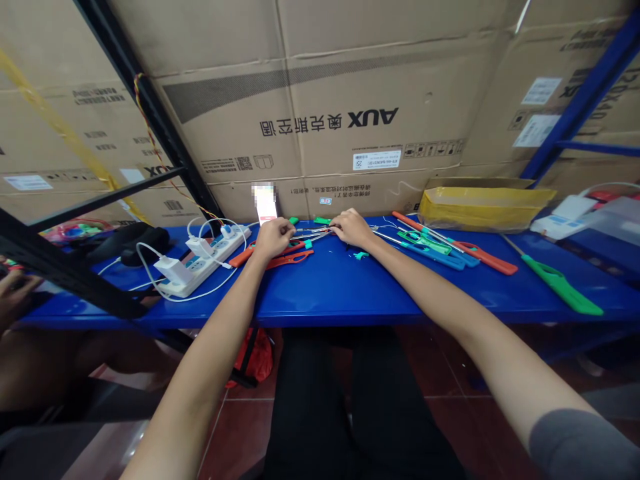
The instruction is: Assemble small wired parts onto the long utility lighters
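A slim silvery metal rod (314, 231) was at twelve o'clock over the glossy blue tabletop (340, 290), with the bent fingers of the left hand (273, 239) at its nine o'clock end and of the right hand (353, 228) at three; I could not tell whether either was clamped on it. An orange-red plastic handle (291, 259) lay near seven.

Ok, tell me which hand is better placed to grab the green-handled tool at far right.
Likely the right hand: it is nearer the green-handled tool; the left hand is farther, by orange handles.
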Motion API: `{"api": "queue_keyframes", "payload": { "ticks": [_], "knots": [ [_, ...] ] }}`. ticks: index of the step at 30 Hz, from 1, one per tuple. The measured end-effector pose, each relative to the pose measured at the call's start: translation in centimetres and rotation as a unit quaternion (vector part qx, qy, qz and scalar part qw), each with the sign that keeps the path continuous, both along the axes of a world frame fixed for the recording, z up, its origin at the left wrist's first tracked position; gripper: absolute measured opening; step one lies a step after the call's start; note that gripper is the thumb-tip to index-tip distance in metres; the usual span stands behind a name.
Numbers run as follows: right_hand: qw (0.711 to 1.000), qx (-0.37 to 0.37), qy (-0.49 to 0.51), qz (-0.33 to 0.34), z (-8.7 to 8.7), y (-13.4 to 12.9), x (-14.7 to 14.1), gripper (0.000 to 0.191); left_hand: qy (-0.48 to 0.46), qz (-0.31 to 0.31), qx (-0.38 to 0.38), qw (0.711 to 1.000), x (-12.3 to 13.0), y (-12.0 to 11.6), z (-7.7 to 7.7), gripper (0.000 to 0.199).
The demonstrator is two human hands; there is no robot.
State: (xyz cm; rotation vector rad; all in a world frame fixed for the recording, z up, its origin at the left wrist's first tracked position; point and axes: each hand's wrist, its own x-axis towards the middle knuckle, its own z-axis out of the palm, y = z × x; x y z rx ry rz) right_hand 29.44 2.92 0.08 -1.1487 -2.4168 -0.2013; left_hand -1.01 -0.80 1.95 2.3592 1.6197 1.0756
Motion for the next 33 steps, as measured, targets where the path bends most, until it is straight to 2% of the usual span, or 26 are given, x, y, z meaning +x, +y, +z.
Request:
{"api": "queue_keyframes", "payload": {
  "ticks": [19,33],
  "knots": [
    [0.999,0.011,-0.035,-0.004,0.52,-0.91,-0.14,0.033,0.063,-0.009,0.009,0.998,-0.25,0.54,-0.57,0.016],
    [1.000,0.013,-0.008,-0.015,0.22,-0.06,0.27,0.028,0.051,-0.019,0.011,0.998,-0.23,0.65,-0.74,0.017]
  ]
}}
